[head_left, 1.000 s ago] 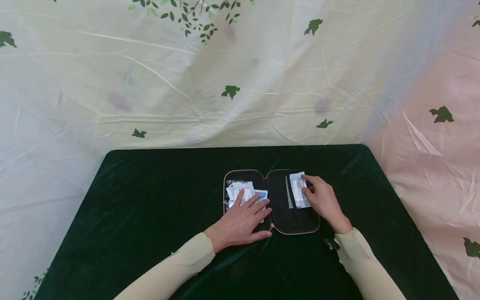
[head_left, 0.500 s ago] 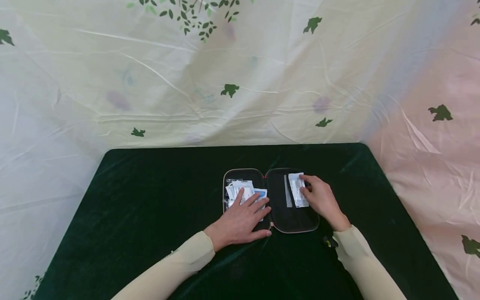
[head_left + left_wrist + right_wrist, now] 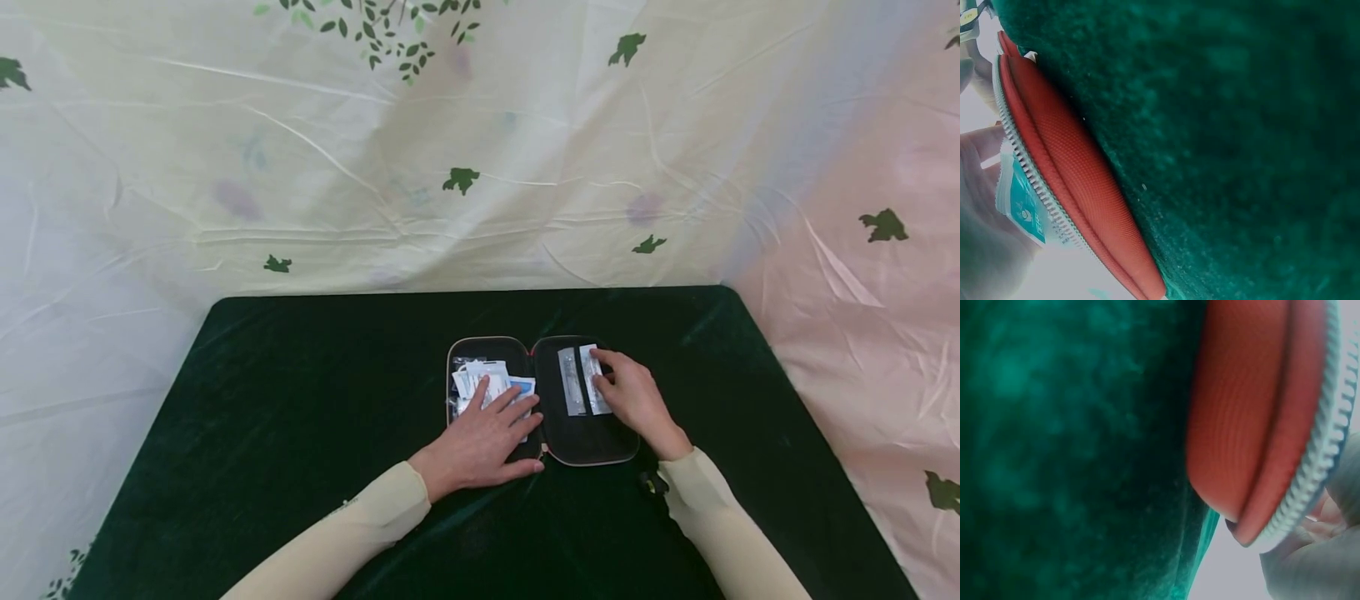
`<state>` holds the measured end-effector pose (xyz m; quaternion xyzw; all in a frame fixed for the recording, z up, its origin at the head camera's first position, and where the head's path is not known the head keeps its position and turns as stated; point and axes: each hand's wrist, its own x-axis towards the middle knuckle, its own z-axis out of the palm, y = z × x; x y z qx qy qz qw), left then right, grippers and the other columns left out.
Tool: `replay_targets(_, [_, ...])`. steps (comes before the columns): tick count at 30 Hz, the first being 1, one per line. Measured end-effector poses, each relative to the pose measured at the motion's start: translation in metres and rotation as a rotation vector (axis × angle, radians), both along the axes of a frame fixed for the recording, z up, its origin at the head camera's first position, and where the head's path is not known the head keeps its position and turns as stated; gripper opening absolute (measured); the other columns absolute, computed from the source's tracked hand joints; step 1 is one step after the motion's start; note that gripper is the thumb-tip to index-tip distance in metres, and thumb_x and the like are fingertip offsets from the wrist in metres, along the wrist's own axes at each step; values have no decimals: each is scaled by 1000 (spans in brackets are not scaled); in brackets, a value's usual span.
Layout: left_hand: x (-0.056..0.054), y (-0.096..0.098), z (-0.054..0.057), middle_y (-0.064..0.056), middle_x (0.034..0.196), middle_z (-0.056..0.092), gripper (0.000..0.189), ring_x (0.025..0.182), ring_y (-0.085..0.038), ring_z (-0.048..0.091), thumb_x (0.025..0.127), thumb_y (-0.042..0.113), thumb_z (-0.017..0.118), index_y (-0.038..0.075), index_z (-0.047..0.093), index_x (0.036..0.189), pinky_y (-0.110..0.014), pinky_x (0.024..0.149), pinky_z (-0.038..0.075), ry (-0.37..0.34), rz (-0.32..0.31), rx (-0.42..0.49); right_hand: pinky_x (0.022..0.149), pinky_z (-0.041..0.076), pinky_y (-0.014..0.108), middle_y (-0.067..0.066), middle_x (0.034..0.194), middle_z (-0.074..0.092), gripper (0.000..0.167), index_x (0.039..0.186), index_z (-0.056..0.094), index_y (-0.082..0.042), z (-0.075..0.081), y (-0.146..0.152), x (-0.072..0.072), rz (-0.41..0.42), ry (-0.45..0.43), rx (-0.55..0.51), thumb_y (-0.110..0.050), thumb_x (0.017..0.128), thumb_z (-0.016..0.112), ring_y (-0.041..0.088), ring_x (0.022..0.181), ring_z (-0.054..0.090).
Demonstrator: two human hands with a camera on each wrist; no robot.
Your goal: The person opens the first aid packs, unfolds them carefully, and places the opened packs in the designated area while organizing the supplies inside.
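Note:
A small zip case [image 3: 588, 446] lies unfolded, black inside; its outer shell shows red in the left wrist view [image 3: 1079, 162] and right wrist view. In its right half, a flat silvery-white packet [image 3: 572, 382] runs under a black elastic strap and shows on both sides of it. My right hand [image 3: 639, 402] pinches the packet's right edge between thumb and fingers. With fingers spread, my left hand [image 3: 483, 446] rests on several white packets [image 3: 487, 379] in the left half. One packet with a teal print [image 3: 1025, 203] shows beside the left palm in the left wrist view.
Dark green velvety cloth [image 3: 315, 375] covers the table. A small dark object [image 3: 651, 483] sits by the right sleeve cuff. Pale fabric with green leaf prints [image 3: 525, 242] hangs behind the table and at both sides.
My right hand has moved a little left, sliding the packet under the strap, so a wider part of it shows left of the strap. The left hand has stayed in place.

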<state>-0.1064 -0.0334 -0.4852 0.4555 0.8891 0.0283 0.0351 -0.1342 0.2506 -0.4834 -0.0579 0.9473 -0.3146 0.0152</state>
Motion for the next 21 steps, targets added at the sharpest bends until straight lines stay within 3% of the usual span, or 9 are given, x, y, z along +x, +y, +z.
replay_targets(13, [2,1,1,-5,168,32,76,156,-30,22,101,74,33,23,48,156,-66,122,8,-7,-8,15,70,54,39,25,130,62,50,146,52,4,3,-4,-1,-25,18,35,-10,100,66,31,96,65])
replay_targets(21, [4,2,1,-4,168,32,76,156,-30,22,101,74,34,23,48,156,-66,122,8,-8,2,6,75,55,45,25,123,62,41,138,60,6,1,-5,0,-2,71,74,-6,99,66,30,94,63])
